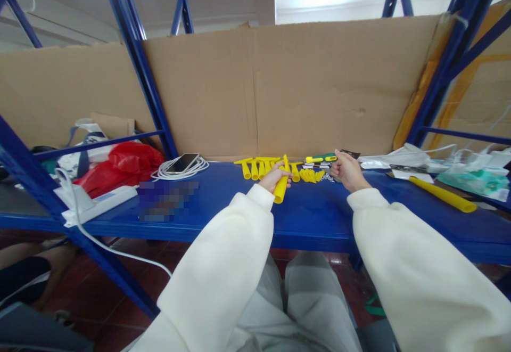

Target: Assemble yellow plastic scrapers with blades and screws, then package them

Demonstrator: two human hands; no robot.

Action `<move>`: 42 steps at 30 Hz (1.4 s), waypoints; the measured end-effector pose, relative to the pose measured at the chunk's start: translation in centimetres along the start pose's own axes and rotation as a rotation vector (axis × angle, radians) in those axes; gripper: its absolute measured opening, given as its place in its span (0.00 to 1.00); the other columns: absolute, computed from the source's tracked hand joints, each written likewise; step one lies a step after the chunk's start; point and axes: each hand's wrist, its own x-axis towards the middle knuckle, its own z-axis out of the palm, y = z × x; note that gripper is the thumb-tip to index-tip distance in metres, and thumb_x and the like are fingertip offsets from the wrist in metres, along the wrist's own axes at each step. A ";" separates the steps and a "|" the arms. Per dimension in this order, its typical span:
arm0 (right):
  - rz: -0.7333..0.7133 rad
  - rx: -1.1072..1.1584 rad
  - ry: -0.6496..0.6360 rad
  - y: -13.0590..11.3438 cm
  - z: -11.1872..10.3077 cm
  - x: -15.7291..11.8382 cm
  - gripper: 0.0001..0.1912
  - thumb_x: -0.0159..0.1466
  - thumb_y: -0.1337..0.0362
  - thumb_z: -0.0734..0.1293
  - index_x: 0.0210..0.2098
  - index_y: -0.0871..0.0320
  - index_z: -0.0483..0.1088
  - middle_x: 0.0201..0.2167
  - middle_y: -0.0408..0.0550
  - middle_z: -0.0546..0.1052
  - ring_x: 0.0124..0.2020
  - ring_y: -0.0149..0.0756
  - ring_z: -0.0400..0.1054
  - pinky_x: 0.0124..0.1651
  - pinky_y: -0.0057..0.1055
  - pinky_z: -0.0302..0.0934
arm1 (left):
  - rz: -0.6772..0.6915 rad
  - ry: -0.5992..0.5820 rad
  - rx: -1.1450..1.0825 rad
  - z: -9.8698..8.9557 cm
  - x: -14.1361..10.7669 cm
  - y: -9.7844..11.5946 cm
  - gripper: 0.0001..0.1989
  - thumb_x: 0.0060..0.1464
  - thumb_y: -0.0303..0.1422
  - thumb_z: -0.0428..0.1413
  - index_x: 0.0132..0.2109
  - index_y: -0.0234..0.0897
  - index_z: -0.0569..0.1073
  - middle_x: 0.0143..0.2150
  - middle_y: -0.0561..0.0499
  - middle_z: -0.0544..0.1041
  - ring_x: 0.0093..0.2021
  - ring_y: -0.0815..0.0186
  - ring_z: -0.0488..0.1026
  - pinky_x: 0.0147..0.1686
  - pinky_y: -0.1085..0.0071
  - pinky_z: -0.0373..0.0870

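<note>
My left hand [274, 177] is closed around a yellow plastic tube [280, 191]; its wide open end tilts toward me, and a narrower yellow part sticks up past my fingers. My right hand [348, 170] pinches the end of a screwdriver [321, 158] with a green and yellow handle, its shaft pointing left toward the tube. Behind my left hand, several yellow T-shaped tube pieces [254, 170] lie in a row. Small yellow pieces [310, 176] are heaped between my hands. Small silvery bits [329, 178] lie beside my right fingers, too small to name.
The blue shelf [315, 219] has a cardboard backing [319, 91]. To the left are a phone [183, 163] on a coiled white cable [162, 173], a power strip [107, 201] and a red bag [128, 165]. A long yellow tube [443, 195] and plastic bags [475, 173] lie right.
</note>
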 end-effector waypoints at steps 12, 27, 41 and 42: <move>-0.026 0.062 -0.165 0.0 -0.5 0.3 0.18 0.55 0.55 0.77 0.29 0.54 0.65 0.16 0.34 0.63 0.16 0.24 0.57 0.17 0.20 0.53 | 0.006 -0.001 0.011 0.0 -0.1 0.0 0.39 0.53 0.15 0.47 0.69 0.43 0.50 0.34 0.50 0.72 0.19 0.73 0.62 0.17 0.79 0.60; 0.000 0.011 -0.046 0.3 -0.2 0.4 0.25 0.56 0.49 0.76 0.25 0.55 0.58 0.15 0.35 0.62 0.13 0.22 0.53 0.13 0.19 0.48 | 0.001 -0.010 0.020 0.1 -0.3 0.1 0.39 0.51 0.14 0.49 0.67 0.43 0.51 0.31 0.55 0.68 0.18 0.75 0.62 0.17 0.81 0.60; -0.038 0.034 -0.155 0.1 -0.5 0.4 0.22 0.51 0.52 0.78 0.29 0.53 0.63 0.16 0.34 0.64 0.15 0.23 0.55 0.16 0.19 0.52 | 0.022 0.014 0.042 0.1 -0.2 0.0 0.38 0.52 0.16 0.47 0.67 0.43 0.52 0.35 0.51 0.71 0.19 0.74 0.63 0.17 0.79 0.61; -0.046 0.032 -0.156 0.1 -0.5 0.4 0.22 0.51 0.52 0.78 0.29 0.53 0.62 0.15 0.34 0.64 0.15 0.23 0.55 0.16 0.20 0.52 | 0.026 0.014 0.040 0.1 -0.1 -0.1 0.38 0.51 0.16 0.47 0.67 0.43 0.53 0.35 0.51 0.71 0.19 0.74 0.63 0.17 0.79 0.61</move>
